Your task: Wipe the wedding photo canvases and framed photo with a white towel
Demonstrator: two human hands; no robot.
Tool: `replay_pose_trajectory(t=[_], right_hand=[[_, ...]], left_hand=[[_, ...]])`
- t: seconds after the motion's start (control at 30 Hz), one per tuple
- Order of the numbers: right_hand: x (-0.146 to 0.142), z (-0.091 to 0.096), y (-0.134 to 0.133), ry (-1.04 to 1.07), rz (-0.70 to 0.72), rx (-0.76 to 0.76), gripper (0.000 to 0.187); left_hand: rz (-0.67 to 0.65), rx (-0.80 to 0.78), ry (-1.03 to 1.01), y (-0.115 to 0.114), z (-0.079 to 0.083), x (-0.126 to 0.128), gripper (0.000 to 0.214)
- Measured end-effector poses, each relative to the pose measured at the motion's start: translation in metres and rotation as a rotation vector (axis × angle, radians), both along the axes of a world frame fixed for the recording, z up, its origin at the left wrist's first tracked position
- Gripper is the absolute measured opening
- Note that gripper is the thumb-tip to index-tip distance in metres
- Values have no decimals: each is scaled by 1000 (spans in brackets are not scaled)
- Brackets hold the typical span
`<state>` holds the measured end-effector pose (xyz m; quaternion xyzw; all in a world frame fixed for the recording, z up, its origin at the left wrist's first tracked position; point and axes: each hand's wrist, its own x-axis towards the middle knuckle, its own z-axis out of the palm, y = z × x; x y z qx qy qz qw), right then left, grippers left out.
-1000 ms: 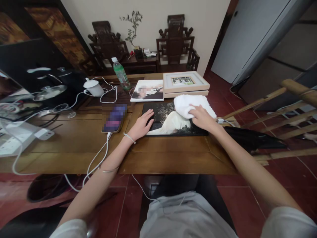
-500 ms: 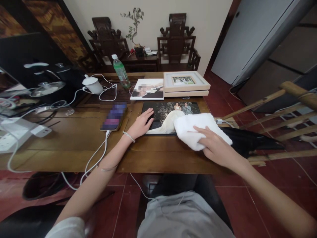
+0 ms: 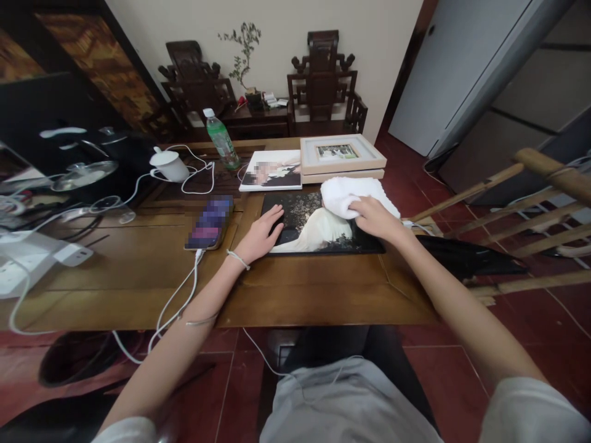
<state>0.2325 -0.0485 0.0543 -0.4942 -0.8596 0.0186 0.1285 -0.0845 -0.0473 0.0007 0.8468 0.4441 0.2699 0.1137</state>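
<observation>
"Wiping is under way; how is the cloth (image 3: 346, 191) best handled?"

"Light, even strokes seem called for. It is gripped in the right hand (image 3: 373, 215) over the print's (image 3: 318, 234) upper right, while the print is steadied on the table (image 3: 314, 295) by the left hand (image 3: 263, 234), laid flat at its left edge."

"What is changed?"

"From the lower right corner half a second ago, the cloth is shifted upward."

Near the far edge of the wooden tabletop (image 3: 314, 301), I see a green plastic bottle (image 3: 222, 141) and a lidded white mug (image 3: 170, 165); a white power strip (image 3: 21, 261) lies leftward, nearer the front edge. Behind, carved armchairs (image 3: 322, 80) flank a potted plant (image 3: 253, 99).
</observation>
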Motion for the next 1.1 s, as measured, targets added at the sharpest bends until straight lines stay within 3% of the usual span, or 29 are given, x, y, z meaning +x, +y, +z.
replay_pose_trajectory(t=[0.27,0.37,0.5,0.73,0.83,0.97,1.1], right_hand=[[-5,-13,-115,75,53,-33,47],[-4,-10,-135,57,100,-44,45],[-4,-4,-112,12,89,-48,47],[-5,-1,-6,-9,22,15,42],[-4,-5,19,6,-1,31,41],[-7,-13,2,-16,-52,44,50],[-9,-15,-58,-14,-20,-10,50]], left_hand=[[8,-7,-14,0,-2,2,48],[10,-11,-23,0,-2,2,48],[13,-14,-19,0,-2,2,48],[-2,-25,-12,0,2,1,49],[-2,-19,-22,0,0,0,49],[-4,-6,-20,0,-1,0,51],[-3,-7,-14,0,-1,1,49]])
